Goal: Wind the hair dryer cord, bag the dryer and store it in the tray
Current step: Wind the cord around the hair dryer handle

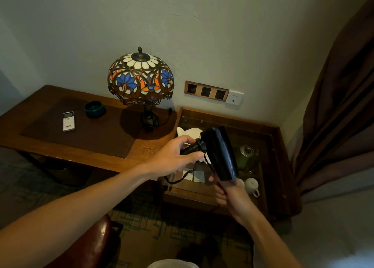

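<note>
Both hands hold the black hair dryer (219,152) above the glass-topped tray (271,146), its cord (182,176) dangling.

The left hand (178,156) covers most of the dryer handle (190,148) — the cord (182,177) vanishes beneath it. Jars (245,156) under the glass look blurred, perhaps green; the mug (252,184) sits partly hidden.

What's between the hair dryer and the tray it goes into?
Nothing solid shows between them. The hair dryer, held in both hands, hangs over the tray, which already holds white cloth, a jar and cups.
</note>
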